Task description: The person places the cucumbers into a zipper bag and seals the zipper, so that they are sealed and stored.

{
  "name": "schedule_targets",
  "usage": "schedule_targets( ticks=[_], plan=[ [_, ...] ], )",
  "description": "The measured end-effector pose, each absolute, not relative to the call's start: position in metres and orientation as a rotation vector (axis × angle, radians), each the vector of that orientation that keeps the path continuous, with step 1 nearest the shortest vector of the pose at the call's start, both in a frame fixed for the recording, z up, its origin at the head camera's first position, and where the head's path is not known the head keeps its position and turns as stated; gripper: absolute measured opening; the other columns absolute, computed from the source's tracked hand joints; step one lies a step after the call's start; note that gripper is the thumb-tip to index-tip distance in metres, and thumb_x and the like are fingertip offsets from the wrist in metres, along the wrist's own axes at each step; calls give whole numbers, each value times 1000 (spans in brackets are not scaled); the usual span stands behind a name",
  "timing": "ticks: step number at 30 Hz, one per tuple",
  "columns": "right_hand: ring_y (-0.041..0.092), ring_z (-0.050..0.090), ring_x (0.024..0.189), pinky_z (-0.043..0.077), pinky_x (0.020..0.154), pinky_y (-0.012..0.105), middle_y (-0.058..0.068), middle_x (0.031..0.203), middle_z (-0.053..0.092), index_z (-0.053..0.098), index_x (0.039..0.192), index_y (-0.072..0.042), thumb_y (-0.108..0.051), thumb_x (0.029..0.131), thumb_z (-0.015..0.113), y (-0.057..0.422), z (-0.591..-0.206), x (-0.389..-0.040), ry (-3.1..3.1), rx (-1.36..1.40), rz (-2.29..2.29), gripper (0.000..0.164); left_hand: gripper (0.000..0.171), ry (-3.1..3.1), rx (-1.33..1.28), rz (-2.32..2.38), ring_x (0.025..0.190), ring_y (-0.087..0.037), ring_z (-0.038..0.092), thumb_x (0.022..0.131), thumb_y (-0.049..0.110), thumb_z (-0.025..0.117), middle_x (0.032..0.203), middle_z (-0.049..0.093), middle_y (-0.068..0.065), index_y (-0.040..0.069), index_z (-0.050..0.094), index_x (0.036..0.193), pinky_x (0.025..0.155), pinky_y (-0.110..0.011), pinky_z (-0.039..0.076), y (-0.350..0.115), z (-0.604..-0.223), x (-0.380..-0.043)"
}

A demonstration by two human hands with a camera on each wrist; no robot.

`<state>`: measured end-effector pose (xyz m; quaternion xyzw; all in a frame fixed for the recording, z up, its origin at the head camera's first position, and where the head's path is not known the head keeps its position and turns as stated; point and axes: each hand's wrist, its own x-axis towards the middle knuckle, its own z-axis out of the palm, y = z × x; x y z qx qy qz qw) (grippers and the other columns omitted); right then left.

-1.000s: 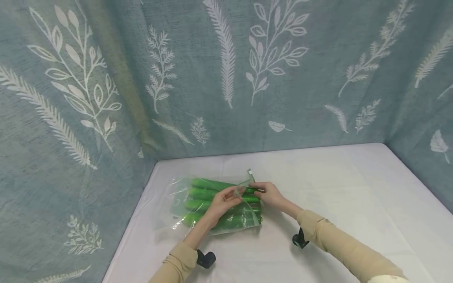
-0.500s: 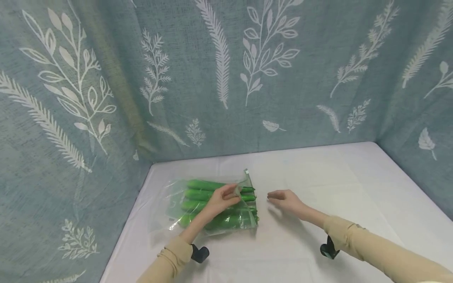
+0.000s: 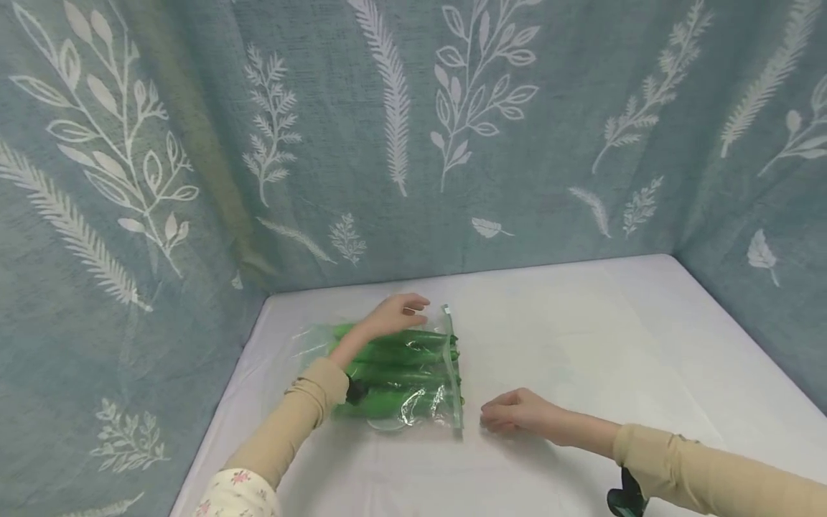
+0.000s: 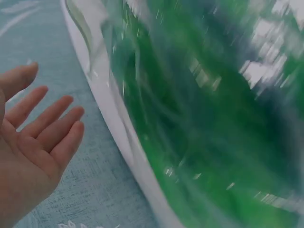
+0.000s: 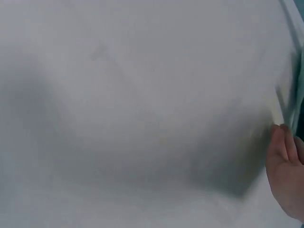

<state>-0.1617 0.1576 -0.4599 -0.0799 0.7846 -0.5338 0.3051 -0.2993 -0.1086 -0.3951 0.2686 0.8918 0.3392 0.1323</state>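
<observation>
Several long green cucumbers (image 3: 394, 375) lie side by side in a clear zip bag (image 3: 423, 424), their ends toward the bag's zip strip (image 3: 452, 373) on the right. Over the far edge of the bag, my left hand (image 3: 395, 316) hovers with fingers apart and nothing in them. The left wrist view shows that empty palm (image 4: 42, 142) beside the blurred green of the bagged cucumbers (image 4: 190, 118). My right hand (image 3: 522, 415) is low over the table, a little right of the zip strip's near end, fingers together and loosely bent. In the right wrist view its fingertips (image 5: 280, 135) hold nothing visible.
A white cloth (image 3: 568, 330) covers the table. Blue-green curtains (image 3: 491, 179) with white leaf prints stand along the back and both sides. Black wrist cameras (image 3: 627, 494) are strapped to the forearms.
My right hand has left the bag's mouth and moved right and nearer. My left hand has let go of the bag's top layer and moved to the far side; the zip strip now lies straight.
</observation>
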Motion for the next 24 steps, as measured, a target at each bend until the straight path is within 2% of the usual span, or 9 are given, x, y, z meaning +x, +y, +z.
schedule_targets(
  ticks=[6, 10, 15, 18, 20, 24],
  plan=[
    [27, 65, 109, 53, 94, 37, 20, 118, 66, 61, 116, 10, -27, 92, 59, 135, -463, -153, 1935, -209, -1490, 45, 42, 2700, 775, 592, 123, -35, 53, 95, 18, 53, 133, 55, -21, -2, 51, 132, 104, -46, 44, -95, -398, -319],
    [18, 69, 95, 57, 86, 31, 17, 109, 70, 63, 112, 10, -23, 92, 58, 126, -465, -151, 1867, -169, -1533, 38, 44, 2727, 723, 512, 129, -34, 48, 95, 19, 51, 137, 52, -19, 0, 47, 135, 109, -45, 39, -82, -407, -323],
    [12, 70, 85, 58, 79, 23, 16, 99, 72, 64, 108, 11, -18, 92, 59, 120, -468, -150, 1755, -68, -1614, 34, 49, 2709, 629, 578, 137, -33, 39, 98, 21, 46, 147, 42, -17, 2, 39, 142, 115, -44, 31, -68, -423, -331],
    [7, 69, 78, 57, 73, 18, 10, 92, 73, 65, 107, 11, -17, 92, 59, 119, -468, -149, 1727, -30, -1640, 32, 48, 2695, 633, 592, 138, -31, 37, 100, 24, 41, 148, 41, -14, 4, 38, 144, 116, -42, 29, -64, -438, -342],
    [5, 68, 74, 57, 70, 16, 8, 89, 74, 65, 106, 11, -16, 92, 59, 118, -469, -149, 1709, -18, -1660, 32, 47, 2716, 710, 597, 135, -27, 43, 101, 31, 39, 144, 47, -11, 7, 44, 141, 113, -38, 35, -65, -457, -358],
    [4, 67, 70, 56, 67, 14, 9, 88, 74, 65, 105, 12, -14, 92, 59, 119, -473, -151, 1710, -14, -1671, 30, 39, 2775, 690, 654, 121, -26, 55, 100, 30, 44, 128, 61, -10, 7, 57, 128, 103, -38, 45, -59, -457, -360]
  ],
)
